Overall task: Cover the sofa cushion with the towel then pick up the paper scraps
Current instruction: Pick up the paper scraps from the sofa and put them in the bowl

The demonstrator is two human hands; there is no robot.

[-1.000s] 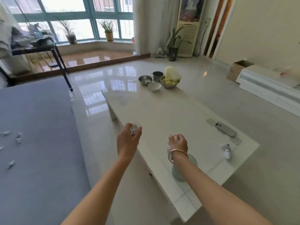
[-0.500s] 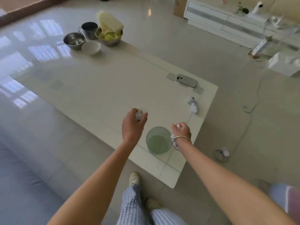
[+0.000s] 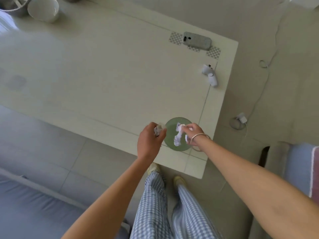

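Both my hands hover over a green bowl (image 3: 170, 133) near the front right corner of the white coffee table (image 3: 107, 80). My left hand (image 3: 150, 138) is closed around crumpled white paper scraps (image 3: 158, 130) at the bowl's left rim. My right hand (image 3: 193, 133), with a bangle on the wrist, has its fingers spread over the bowl; white paper scraps (image 3: 178, 136) hang just under its fingertips, inside the bowl's outline. The blue-grey sofa cushion (image 3: 34, 207) lies at the lower left. No towel is clearly visible.
A grey phone (image 3: 197, 40) and a small white device (image 3: 210, 75) lie near the table's right edge. A white bowl (image 3: 43, 8) and a metal bowl (image 3: 12, 4) stand at the far left. A cable and plug (image 3: 239, 120) lie on the floor at right.
My view has tilted down from the room to the table. Both hands have moved together over the green bowl. My right hand has opened and its scraps now show over the bowl.
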